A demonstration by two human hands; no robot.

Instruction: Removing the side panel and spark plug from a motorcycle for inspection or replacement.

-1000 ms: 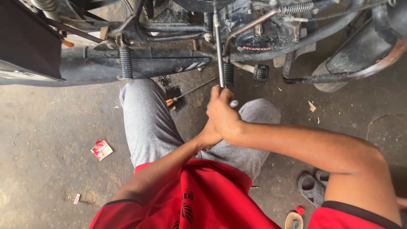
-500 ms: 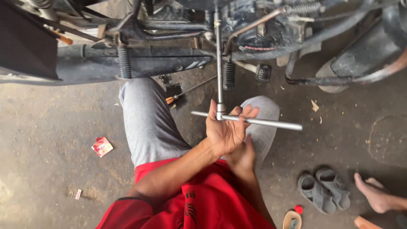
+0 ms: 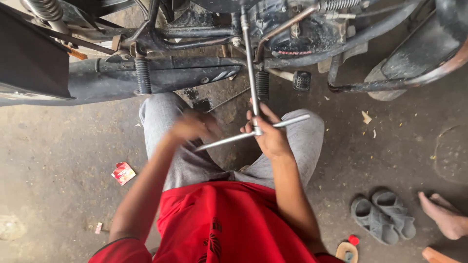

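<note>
Squatting close to the motorcycle (image 3: 161,73), knees in grey trousers just below its exhaust pipe (image 3: 122,80). Right hand (image 3: 268,134) closed around the T-handle wrench (image 3: 253,131) at the joint where crossbar meets shaft. Left hand (image 3: 192,125) blurred, near the lower end of the crossbar; cannot tell if closed on it or only beside it.

Wrench: long thin steel shaft, bright grey, rising straight from the hand into the underside of the motorcycle engine; crossbar tilted, right end higher.

Possible trouble, as a judgement: socket slipping off the hidden fastener if the shaft leans sideways, knuckles then striking the footpeg (image 3: 302,79) near the shaft. One-handed hold making such leaning more likely.
</note>
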